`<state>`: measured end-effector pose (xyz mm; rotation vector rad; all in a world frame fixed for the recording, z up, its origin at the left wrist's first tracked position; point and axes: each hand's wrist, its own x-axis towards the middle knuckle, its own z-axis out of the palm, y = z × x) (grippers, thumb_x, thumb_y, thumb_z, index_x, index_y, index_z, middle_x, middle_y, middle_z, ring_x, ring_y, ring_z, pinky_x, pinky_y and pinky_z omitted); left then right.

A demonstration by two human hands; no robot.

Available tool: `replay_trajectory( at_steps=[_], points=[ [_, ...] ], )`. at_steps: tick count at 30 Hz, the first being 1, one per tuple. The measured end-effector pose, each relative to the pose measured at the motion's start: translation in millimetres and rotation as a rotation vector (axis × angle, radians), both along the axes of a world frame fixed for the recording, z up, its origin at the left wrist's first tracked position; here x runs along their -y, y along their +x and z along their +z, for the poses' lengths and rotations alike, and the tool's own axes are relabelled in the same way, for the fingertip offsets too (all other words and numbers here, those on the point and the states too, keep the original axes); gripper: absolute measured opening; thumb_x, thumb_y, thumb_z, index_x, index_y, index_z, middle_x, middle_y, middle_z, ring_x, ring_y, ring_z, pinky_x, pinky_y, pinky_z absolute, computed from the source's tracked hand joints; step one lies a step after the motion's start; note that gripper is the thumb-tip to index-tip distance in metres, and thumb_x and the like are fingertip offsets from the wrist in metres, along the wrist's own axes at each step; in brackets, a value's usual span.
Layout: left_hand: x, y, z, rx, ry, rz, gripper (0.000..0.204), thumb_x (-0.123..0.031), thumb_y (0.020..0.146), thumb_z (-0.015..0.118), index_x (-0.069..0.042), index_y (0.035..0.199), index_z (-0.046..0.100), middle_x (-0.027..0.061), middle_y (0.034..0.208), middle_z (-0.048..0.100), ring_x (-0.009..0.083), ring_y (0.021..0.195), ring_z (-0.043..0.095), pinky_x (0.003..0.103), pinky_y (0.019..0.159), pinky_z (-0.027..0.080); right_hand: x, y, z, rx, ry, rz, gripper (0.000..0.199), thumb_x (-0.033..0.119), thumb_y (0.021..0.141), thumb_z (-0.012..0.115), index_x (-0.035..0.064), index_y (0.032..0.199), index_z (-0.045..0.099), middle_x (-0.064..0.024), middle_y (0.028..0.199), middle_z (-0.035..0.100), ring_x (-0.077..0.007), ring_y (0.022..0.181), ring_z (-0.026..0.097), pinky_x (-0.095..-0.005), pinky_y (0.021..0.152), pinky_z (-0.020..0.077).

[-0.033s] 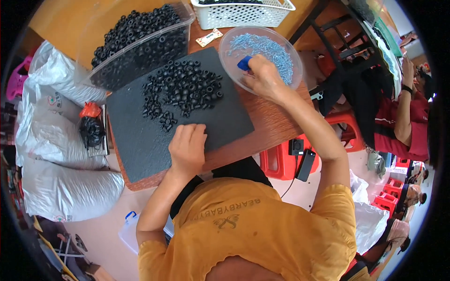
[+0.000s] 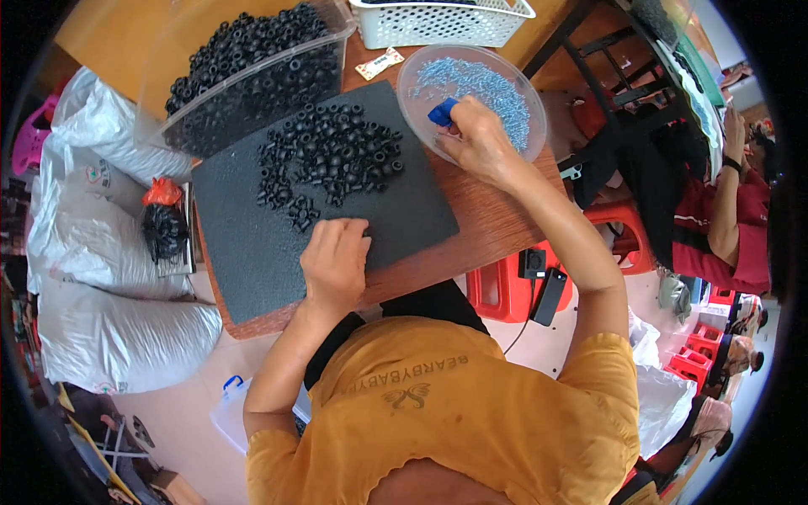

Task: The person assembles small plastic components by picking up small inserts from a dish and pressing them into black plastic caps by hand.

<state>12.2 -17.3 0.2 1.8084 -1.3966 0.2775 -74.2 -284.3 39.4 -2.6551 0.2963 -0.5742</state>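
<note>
My right hand (image 2: 478, 139) reaches over the near left rim of a round clear bowl (image 2: 415, 114). Its fingers pinch a small, flat-looking blue piece (image 2: 443, 112) whose exact kind I cannot make out. Thin blue-silver metal pieces (image 2: 480, 80) are spread inside the bowl, mostly toward its far and right sides. My left hand (image 2: 335, 257) rests at the near edge of a dark grey mat (image 2: 244, 269), fingers bent and pressed together, their tips partly hidden. Just beyond it on the mat lies a loose pile of small black ring-like parts (image 2: 337, 156).
A clear tub (image 2: 252, 88) heaped with similar black parts stands at the far left. Behind the bowl are a white perforated basket (image 2: 442, 25) and a small packet (image 2: 380, 64). White sacks (image 2: 126, 337) lie left of the wooden table (image 2: 488, 210); a red stool (image 2: 497, 290) stands under its right side.
</note>
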Motion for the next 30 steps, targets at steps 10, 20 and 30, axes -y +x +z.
replay_trajectory(
  at_steps=[10,20,30],
  points=[
    [-8.1,6.2,3.2,-0.438,-0.058,0.068,0.016,-0.001,0.081,0.067,0.001,0.097,0.064,0.0134,0.083,0.061,0.0294,0.075,0.061,0.036,0.066,0.048,-84.4,15.4,-9.1,0.178,0.015,0.341,0.016,-0.002,0.074,0.068,0.0005,0.08,0.053,-0.016,0.078,0.055,-0.0361,0.08,0.054,-0.0458,0.068,0.0447],
    [-8.0,10.1,-3.7,-0.37,-0.07,0.042,0.017,-0.011,0.09,0.066,0.001,0.102,0.065,0.0091,0.082,0.058,0.0185,0.069,0.056,0.028,0.063,0.044,-83.6,-19.2,-4.8,0.227,0.032,0.181,0.025,-0.005,0.069,0.072,0.0005,0.091,0.061,-0.0156,0.083,0.058,-0.0372,0.08,0.054,-0.0443,0.068,0.0451],
    [-7.7,8.4,-1.3,-0.439,-0.067,0.04,0.015,-0.007,0.085,0.067,0.001,0.098,0.064,0.0114,0.082,0.059,0.0266,0.072,0.059,0.035,0.064,0.046,-96.8,-28.2,-26.7,0.198,-0.038,0.277,0.026,-0.005,0.066,0.071,-0.002,0.087,0.057,-0.0155,0.084,0.055,-0.0355,0.078,0.053,-0.0424,0.064,0.0458]
  ],
)
